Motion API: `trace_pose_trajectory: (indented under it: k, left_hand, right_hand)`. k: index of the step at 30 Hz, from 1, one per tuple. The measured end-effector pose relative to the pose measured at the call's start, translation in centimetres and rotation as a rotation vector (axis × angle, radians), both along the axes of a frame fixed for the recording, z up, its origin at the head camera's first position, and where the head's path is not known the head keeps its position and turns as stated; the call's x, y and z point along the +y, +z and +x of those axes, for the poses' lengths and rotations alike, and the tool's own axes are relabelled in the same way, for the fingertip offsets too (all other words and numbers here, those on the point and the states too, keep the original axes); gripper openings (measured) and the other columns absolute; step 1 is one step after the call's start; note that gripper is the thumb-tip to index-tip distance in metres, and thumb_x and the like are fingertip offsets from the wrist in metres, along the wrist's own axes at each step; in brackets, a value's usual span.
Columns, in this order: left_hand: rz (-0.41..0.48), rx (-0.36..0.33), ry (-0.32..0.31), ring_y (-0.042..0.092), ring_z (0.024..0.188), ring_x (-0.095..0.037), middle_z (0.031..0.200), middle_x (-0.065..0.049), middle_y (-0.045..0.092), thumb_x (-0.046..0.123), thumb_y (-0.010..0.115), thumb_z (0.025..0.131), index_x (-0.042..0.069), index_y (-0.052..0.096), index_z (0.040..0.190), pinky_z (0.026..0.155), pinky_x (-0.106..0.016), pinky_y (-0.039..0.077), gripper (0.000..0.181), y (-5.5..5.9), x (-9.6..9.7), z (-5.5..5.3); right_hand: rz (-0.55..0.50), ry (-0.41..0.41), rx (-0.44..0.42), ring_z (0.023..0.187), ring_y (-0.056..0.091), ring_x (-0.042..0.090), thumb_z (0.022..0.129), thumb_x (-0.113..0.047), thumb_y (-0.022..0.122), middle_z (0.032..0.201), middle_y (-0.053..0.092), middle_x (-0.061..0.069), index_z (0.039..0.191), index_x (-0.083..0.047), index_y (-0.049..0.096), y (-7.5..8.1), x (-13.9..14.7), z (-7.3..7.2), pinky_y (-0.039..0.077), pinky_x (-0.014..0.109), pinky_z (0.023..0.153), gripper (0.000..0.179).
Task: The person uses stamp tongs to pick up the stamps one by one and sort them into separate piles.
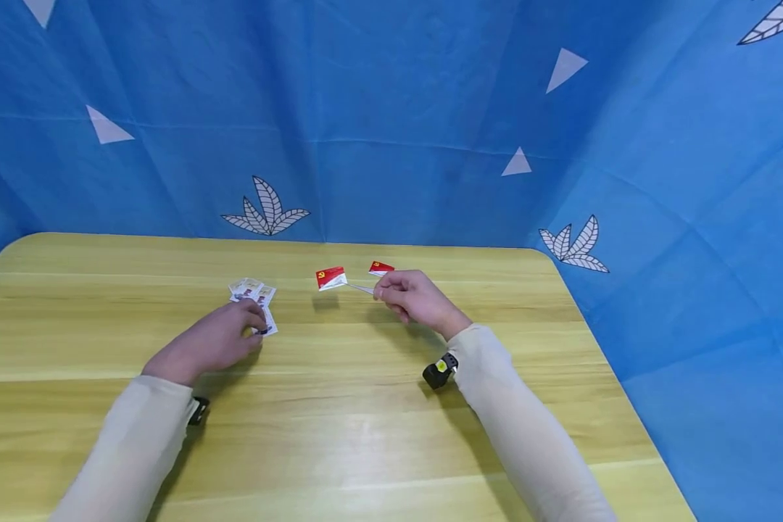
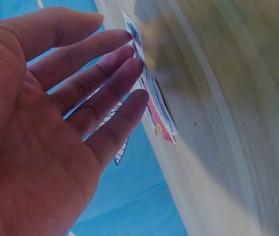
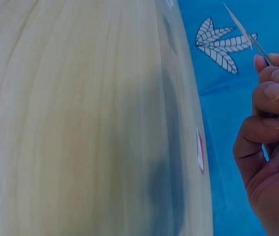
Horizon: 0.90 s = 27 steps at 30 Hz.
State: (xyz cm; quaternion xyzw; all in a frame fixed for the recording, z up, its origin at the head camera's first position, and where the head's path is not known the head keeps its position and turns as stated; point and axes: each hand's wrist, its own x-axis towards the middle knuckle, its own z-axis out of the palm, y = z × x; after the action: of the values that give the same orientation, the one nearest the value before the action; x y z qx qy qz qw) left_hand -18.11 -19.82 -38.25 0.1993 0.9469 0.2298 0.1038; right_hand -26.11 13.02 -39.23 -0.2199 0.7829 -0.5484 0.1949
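Note:
My right hand [image 1: 420,301] pinches slim metal tweezers [image 1: 360,288] between thumb and fingers. At their tip, a small red-and-white stamp-like paper [image 1: 330,277] is held above the table, its shadow below. In the right wrist view, the tweezers [image 3: 262,51] point up and away from the curled fingers [image 3: 272,96]. My left hand [image 1: 212,341] lies over a few overlapping small printed papers [image 1: 253,288], partly covering them. In the left wrist view its relaxed fingers [image 2: 119,103] reach to the papers [image 2: 161,110], seen nearly edge-on; one shows red.
Another red-and-white paper [image 1: 381,267] lies on the wooden table [image 1: 339,435] just beyond the right hand. A blue cloth [image 1: 391,109] with white leaves and triangles hangs behind the table's far edge. Each wrist carries a small black camera [image 1: 437,373].

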Motion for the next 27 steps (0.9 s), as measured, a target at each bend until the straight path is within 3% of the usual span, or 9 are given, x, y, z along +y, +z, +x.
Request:
trace_pose_trajectory:
  k: [8,27]
  left_hand:
    - [0.006,-0.014,0.023,0.055,0.110,-0.040,0.117,-0.020,0.057,0.004,0.062,0.092,-0.007,0.072,0.103,0.096,-0.054,0.045,0.018,0.4,0.4,0.1]
    - [0.002,-0.019,0.036,0.056,0.108,-0.039,0.116,-0.019,0.057,0.004,0.062,0.092,-0.006,0.073,0.102,0.094,-0.053,0.046,0.017,0.1,-0.1,0.0]
  right_hand:
    - [-0.002,-0.027,-0.006,0.050,0.041,0.018,0.101,-0.010,0.053,0.065,0.046,0.007,0.107,0.010,0.062,-0.2,1.4,-0.4,0.040,0.027,0.047,0.023]
    - [0.046,-0.112,-0.011,0.049,0.042,0.019,0.101,-0.017,0.054,0.064,0.045,0.007,0.108,0.009,0.061,0.1,3.2,-1.1,0.042,0.030,0.049,0.028]
